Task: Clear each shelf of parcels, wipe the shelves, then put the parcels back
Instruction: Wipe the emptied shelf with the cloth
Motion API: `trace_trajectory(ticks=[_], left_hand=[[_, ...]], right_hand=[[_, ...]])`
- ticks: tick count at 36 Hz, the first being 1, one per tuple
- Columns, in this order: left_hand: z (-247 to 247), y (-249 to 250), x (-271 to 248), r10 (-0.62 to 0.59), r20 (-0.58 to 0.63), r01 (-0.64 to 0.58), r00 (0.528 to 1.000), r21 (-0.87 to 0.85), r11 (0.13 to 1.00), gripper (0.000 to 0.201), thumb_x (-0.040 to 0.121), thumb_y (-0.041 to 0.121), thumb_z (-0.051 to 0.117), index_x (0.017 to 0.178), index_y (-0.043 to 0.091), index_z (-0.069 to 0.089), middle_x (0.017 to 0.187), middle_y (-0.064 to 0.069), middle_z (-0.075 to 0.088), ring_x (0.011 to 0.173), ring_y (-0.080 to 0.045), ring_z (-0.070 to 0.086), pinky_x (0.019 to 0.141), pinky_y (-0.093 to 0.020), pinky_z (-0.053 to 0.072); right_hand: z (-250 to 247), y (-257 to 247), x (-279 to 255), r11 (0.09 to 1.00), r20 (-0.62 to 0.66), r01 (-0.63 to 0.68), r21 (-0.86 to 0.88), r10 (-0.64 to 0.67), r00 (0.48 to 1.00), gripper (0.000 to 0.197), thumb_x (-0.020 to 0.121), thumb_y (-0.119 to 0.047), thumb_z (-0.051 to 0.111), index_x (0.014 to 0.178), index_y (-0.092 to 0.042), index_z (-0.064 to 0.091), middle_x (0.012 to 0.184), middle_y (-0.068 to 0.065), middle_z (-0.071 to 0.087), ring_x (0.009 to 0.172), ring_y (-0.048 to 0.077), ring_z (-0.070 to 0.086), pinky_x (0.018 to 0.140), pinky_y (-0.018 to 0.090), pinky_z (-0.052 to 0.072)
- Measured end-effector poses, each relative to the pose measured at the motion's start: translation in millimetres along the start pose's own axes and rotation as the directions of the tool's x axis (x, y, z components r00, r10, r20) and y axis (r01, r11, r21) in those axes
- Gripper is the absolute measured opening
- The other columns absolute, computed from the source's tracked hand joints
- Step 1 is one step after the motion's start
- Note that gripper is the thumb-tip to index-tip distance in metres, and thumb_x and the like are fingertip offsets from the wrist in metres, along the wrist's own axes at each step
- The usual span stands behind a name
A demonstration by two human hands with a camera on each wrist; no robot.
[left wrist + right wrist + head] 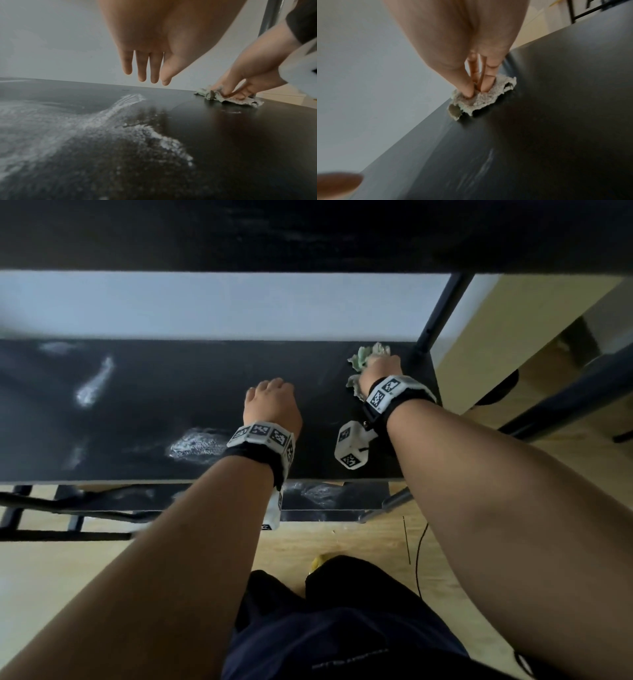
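The black shelf (154, 412) holds no parcels and has white dusty smears (195, 445) across its left and middle. My right hand (383, 371) is at the back right corner, where its fingertips and thumb pinch a crumpled green-and-white cloth (363, 357) and hold it down on the board. The right wrist view shows those fingers (469, 89) dug into the cloth (488, 100) near the rear edge. My left hand (270, 402) hovers over the middle of the shelf. Its fingers (142, 67) hang straight and hold nothing. The cloth (240, 102) lies to their right.
Another black shelf (308, 234) runs close overhead, and a lower one (325, 498) shows beneath the front edge. A dark metal post (435, 316) stands at the back right corner. A pale wall (205, 306) closes the back. Wooden floor (359, 542) lies below.
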State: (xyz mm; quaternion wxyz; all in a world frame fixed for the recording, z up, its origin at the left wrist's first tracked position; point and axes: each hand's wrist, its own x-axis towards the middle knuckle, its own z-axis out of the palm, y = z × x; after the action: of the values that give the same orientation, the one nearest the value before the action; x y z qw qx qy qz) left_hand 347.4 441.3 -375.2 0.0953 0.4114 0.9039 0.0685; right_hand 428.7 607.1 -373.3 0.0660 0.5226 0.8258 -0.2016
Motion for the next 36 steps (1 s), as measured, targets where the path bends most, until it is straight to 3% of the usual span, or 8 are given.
trace_trajectory(ticks=[7, 12, 15, 18, 22, 28, 32, 36], left_hand=[[-2.3, -16.8, -0.1, -0.07, -0.02, 0.071, 0.997, 0.027, 0.997, 0.042, 0.085, 0.008, 0.045, 0.126, 0.014, 0.055, 0.138, -0.005, 0.047, 0.131, -0.026, 0.038, 0.111, -0.04, 0.027], [-7.0, -24.9, 0.8, -0.123, -0.029, 0.123, 0.992, 0.025, 0.992, 0.038, 0.089, 0.011, 0.047, 0.125, 0.012, 0.056, 0.138, -0.005, 0.048, 0.13, -0.026, 0.039, 0.111, -0.039, 0.026], [-6.7, -23.4, 2.5, -0.128, -0.036, 0.129, 0.991, 0.016, 0.992, 0.039, 0.089, 0.011, 0.046, 0.127, 0.012, 0.055, 0.139, -0.006, 0.047, 0.131, -0.026, 0.038, 0.11, -0.039, 0.027], [-5.0, -19.4, 2.5, -0.112, -0.034, 0.113, 0.993, 0.013, 0.994, 0.042, 0.087, 0.008, 0.046, 0.128, 0.012, 0.053, 0.14, -0.005, 0.046, 0.132, -0.025, 0.037, 0.111, -0.038, 0.027], [-1.2, -18.9, 3.8, -0.107, -0.042, 0.107, 0.993, -0.002, 0.994, 0.045, 0.086, 0.006, 0.046, 0.13, 0.013, 0.052, 0.142, -0.005, 0.044, 0.134, -0.024, 0.035, 0.113, -0.037, 0.024], [2.2, -29.6, -1.6, -0.132, -0.064, 0.131, 0.989, -0.018, 0.991, 0.041, 0.087, 0.006, 0.047, 0.126, 0.014, 0.055, 0.14, -0.004, 0.046, 0.133, -0.024, 0.036, 0.111, -0.037, 0.025], [-0.4, -37.1, -12.9, -0.161, -0.057, 0.159, 0.985, -0.034, 0.987, 0.039, 0.086, 0.003, 0.045, 0.12, 0.017, 0.059, 0.137, -0.003, 0.049, 0.131, -0.023, 0.038, 0.11, -0.036, 0.025], [-5.1, -43.0, -25.5, -0.187, -0.012, 0.187, 0.982, -0.019, 0.982, 0.048, 0.084, 0.0, 0.046, 0.129, 0.015, 0.054, 0.14, -0.002, 0.045, 0.134, -0.022, 0.034, 0.113, -0.036, 0.022]], right_hand=[[24.0, -39.0, -9.9, 0.971, -0.038, 0.173, 0.165, -0.169, 0.985, 0.028, 0.099, -0.016, 0.046, 0.119, -0.004, 0.061, 0.125, 0.013, 0.06, 0.113, 0.028, 0.059, 0.088, 0.028, 0.045], [22.3, -45.2, -6.1, 0.948, 0.048, 0.278, 0.153, -0.289, 0.956, 0.034, 0.096, -0.014, 0.048, 0.126, -0.007, 0.062, 0.131, 0.008, 0.06, 0.12, 0.026, 0.056, 0.1, 0.029, 0.044], [22.5, -35.8, 11.0, 0.975, -0.144, 0.208, 0.074, -0.196, 0.97, 0.03, 0.094, -0.015, 0.045, 0.112, -0.01, 0.069, 0.117, 0.011, 0.065, 0.112, 0.03, 0.057, 0.091, 0.029, 0.045], [19.0, -24.3, 30.9, 0.994, -0.271, 0.066, 0.083, -0.042, 0.962, 0.029, 0.098, -0.021, 0.046, 0.121, -0.009, 0.059, 0.126, 0.012, 0.054, 0.118, 0.028, 0.047, 0.095, 0.031, 0.038], [19.8, -21.2, 46.1, 0.996, -0.184, -0.018, 0.082, 0.033, 0.982, 0.044, 0.097, -0.031, 0.052, 0.134, -0.008, 0.047, 0.14, 0.012, 0.044, 0.128, 0.026, 0.04, 0.101, 0.032, 0.036], [22.7, -49.7, 40.2, 0.986, -0.098, 0.147, 0.076, -0.14, 0.985, 0.044, 0.099, -0.018, 0.045, 0.141, -0.005, 0.04, 0.142, 0.011, 0.043, 0.129, 0.028, 0.04, 0.1, 0.035, 0.039], [22.3, -59.9, 25.8, 0.961, -0.033, 0.234, 0.15, -0.232, 0.972, 0.037, 0.1, -0.021, 0.043, 0.134, -0.007, 0.049, 0.137, 0.012, 0.049, 0.125, 0.029, 0.046, 0.103, 0.034, 0.037], [32.4, -61.3, 0.8, 0.92, -0.003, 0.316, 0.23, -0.324, 0.946, 0.037, 0.094, -0.018, 0.053, 0.131, -0.015, 0.058, 0.132, 0.013, 0.053, 0.121, 0.031, 0.05, 0.099, 0.035, 0.043]])
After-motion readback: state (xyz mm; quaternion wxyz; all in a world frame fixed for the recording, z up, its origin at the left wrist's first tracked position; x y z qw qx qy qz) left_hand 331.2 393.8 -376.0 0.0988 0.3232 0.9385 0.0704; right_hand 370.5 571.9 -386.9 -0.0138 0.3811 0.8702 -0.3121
